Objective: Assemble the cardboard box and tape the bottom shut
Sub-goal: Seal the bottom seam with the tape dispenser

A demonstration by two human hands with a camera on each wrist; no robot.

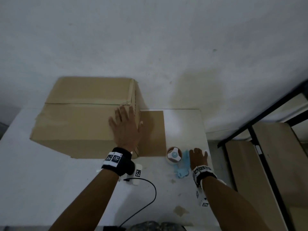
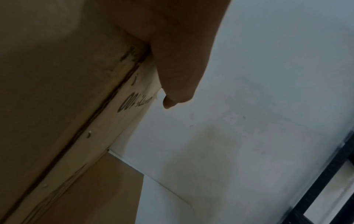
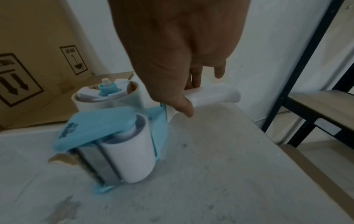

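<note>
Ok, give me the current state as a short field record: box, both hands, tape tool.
box: cardboard box upright on white table, top flaps folded shut
left hand: left hand flat, fingers spread, pressing box top near right edge
right hand: right hand touching the white handle
tape tool: blue-white tape dispenser resting on table, right of box

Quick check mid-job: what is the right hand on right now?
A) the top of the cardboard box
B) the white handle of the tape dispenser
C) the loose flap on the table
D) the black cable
B: the right hand curls its fingers round the tape dispenser handle, while the left hand lies flat on the cardboard box.
</note>
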